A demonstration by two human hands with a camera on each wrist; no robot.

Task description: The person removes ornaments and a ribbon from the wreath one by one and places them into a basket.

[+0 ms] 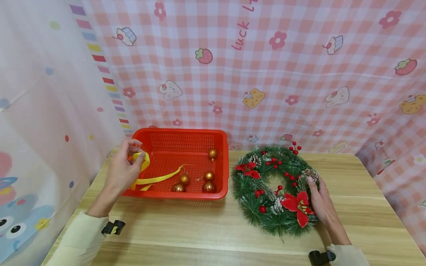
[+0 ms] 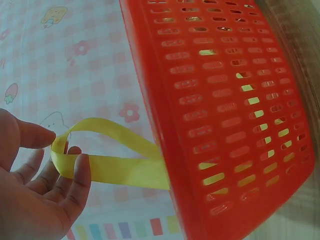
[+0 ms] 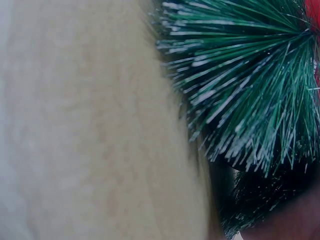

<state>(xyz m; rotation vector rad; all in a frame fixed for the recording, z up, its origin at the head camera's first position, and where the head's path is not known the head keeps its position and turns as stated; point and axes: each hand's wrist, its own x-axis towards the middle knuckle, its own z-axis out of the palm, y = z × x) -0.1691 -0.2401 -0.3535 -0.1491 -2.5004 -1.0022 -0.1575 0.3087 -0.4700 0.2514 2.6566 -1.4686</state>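
Over the left end of a red plastic basket, my left hand pinches a yellow ribbon. In the left wrist view the ribbon bends in a loop between thumb and fingers, and the rest runs down over the rim into the basket. To the right lies a green Christmas wreath with red flowers, berries and pine cones. My right hand grips its right side, thumb on top beside a pine cone; the other fingers are partly hidden. The right wrist view shows mostly frosted needles.
Several gold ball ornaments lie in the basket, mostly toward its right and front. Basket and wreath stand on a wooden table. A pink checked curtain hangs right behind, and a pale curtain on the left.
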